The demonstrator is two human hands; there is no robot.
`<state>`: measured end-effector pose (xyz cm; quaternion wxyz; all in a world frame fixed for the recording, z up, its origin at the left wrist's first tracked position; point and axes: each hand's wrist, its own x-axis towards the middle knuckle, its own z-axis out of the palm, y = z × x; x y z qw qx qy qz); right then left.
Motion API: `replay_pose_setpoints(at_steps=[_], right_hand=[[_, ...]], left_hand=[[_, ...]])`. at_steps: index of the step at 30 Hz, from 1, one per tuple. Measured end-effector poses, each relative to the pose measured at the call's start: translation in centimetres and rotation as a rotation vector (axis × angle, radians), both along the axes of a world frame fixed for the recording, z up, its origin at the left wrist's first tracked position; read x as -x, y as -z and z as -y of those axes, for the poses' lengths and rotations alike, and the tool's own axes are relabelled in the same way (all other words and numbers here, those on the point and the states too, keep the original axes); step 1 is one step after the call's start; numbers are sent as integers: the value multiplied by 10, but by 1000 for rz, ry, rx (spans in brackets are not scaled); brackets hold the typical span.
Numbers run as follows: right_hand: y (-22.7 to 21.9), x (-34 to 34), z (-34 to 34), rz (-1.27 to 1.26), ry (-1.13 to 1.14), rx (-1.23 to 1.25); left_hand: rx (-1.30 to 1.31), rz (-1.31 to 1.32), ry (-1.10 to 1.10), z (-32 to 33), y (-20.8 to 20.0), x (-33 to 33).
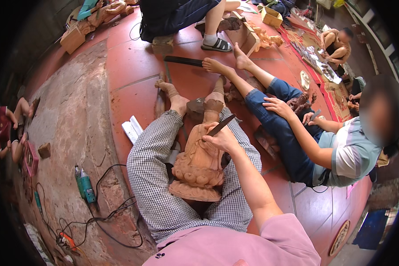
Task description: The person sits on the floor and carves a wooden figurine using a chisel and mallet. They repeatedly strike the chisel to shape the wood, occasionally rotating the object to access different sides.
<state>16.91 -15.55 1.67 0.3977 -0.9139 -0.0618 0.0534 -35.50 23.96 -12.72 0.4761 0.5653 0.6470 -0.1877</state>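
Note:
A carved wooden figure lies between my legs. Its wide, petal-carved base points toward me, and its narrow end lies by a dark block near my feet. Over the upper part of the carving, my right hand is closed on a thin, dark, flat strip, which looks blade-like; its exact kind is unclear. The fingertips sit at the wood's surface. My left hand is out of sight.
A co-worker sits at my right, holding a small carving. Green power tools and black cables lie at left. A long dark bar lies beyond my feet, near another person's sandalled foot.

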Motion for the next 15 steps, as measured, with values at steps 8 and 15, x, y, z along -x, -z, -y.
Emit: replay_pose_setpoints(at_steps=[8,15], right_hand=[[3,1,9,-26,-11,-50],[-7,2,3,-86,-25,-81]], left_hand=[[139,3,-228,50,29,-7],[157,23,-260,61,31,-17]])
